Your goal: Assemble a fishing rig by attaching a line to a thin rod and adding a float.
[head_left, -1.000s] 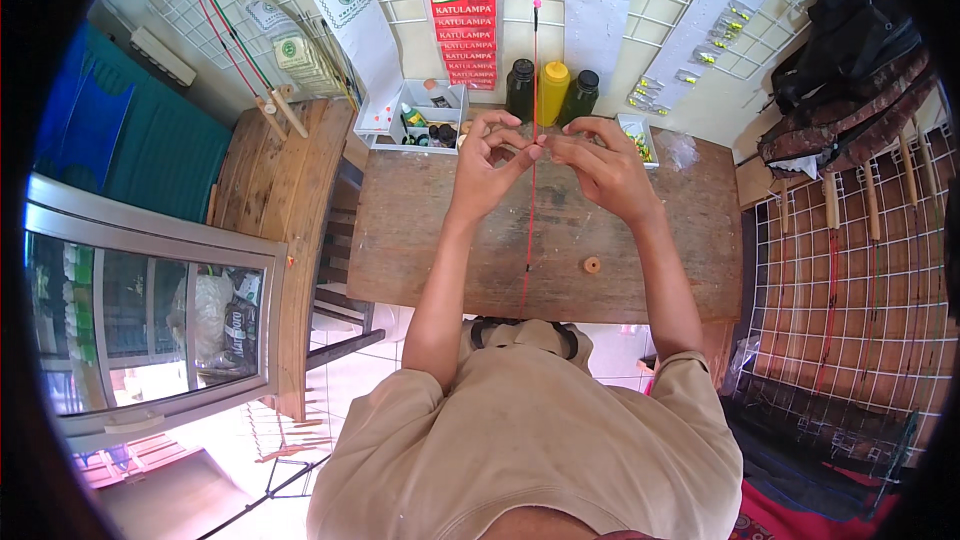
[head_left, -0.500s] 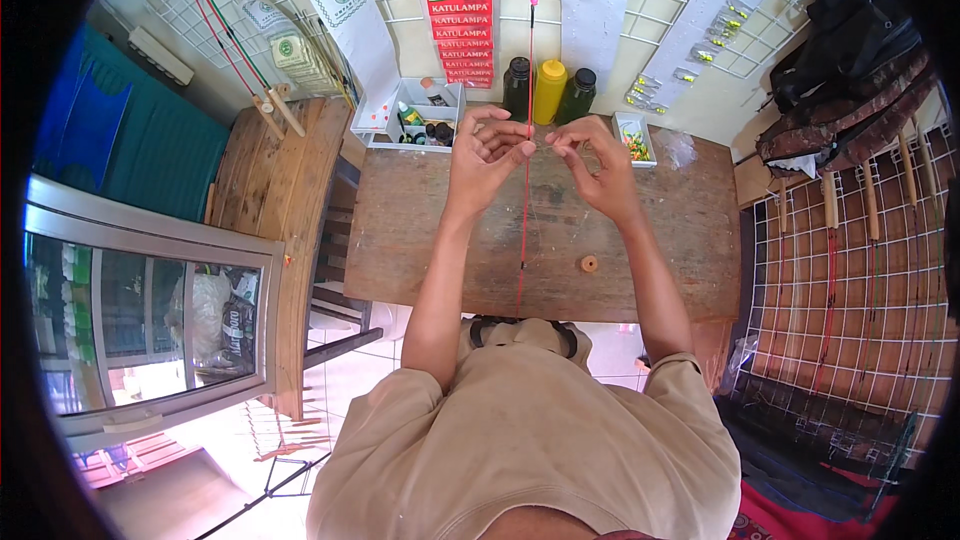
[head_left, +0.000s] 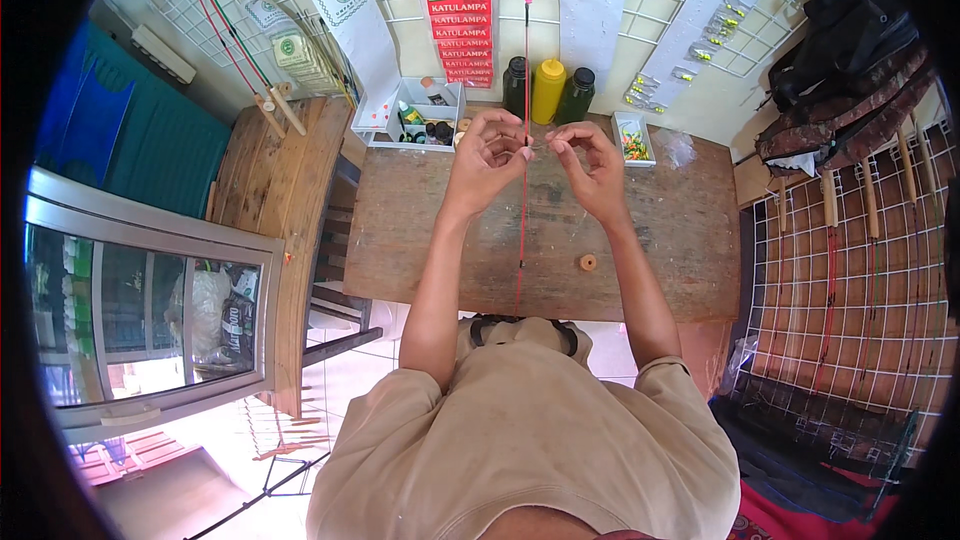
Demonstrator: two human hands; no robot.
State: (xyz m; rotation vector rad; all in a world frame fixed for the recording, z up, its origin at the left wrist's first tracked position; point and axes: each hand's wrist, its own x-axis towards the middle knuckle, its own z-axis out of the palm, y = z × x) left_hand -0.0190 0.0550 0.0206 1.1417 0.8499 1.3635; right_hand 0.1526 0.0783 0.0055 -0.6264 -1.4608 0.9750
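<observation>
A thin red fishing rod with dark bands and a pink tip runs lengthwise over the table in front of me. My left hand has its thumb and fingers closed at the rod, roughly halfway along. Just right of the rod, my right hand is pinched, fingertips close to those of the left. Whatever lies in that pinch is too fine to make out; it may be thin line. A small round wooden piece with a central hole rests on the table near my right forearm.
At the back of the wooden table stand two dark bottles and a yellow bottle. A white tray of small jars sits left of them; a white box of colourful bits is on the right. Rods hang on the right-hand rack.
My right hand has shifted slightly left, nearer to the rod. The left hand and rod have barely moved.
</observation>
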